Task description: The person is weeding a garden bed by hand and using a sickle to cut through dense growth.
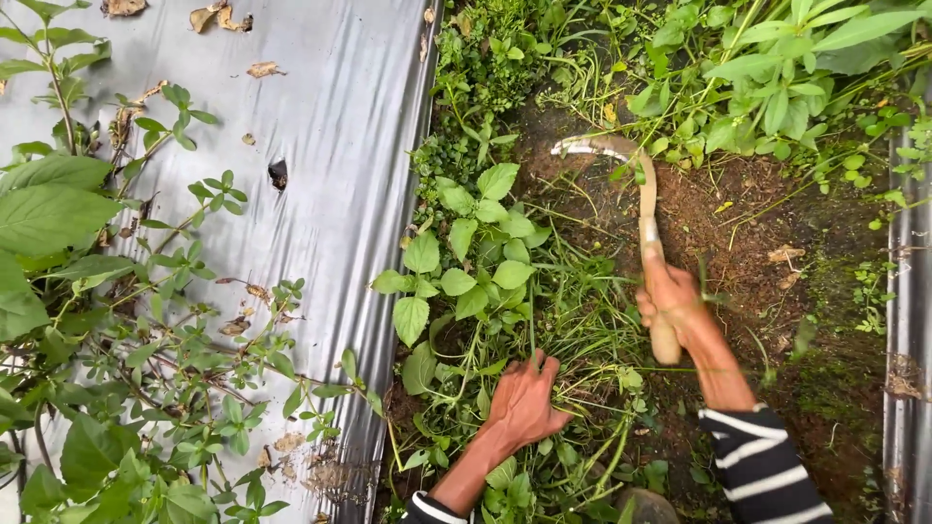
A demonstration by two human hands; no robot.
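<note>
My right hand grips the pale wooden handle of a sickle. Its curved blade arcs up and to the left over bare brown soil, the tip at the edge of the weeds. My left hand closes on a clump of grass and broad-leaved weeds low in the furrow, to the left of the sickle hand. Both forearms come in from the bottom edge, the right one in a black-and-white striped sleeve.
Grey plastic mulch sheet covers the raised bed on the left, with a small hole and dry leaves on it. Leafy crop plants overhang it. A second strip of mulch runs along the right edge. Dense green weeds fill the top.
</note>
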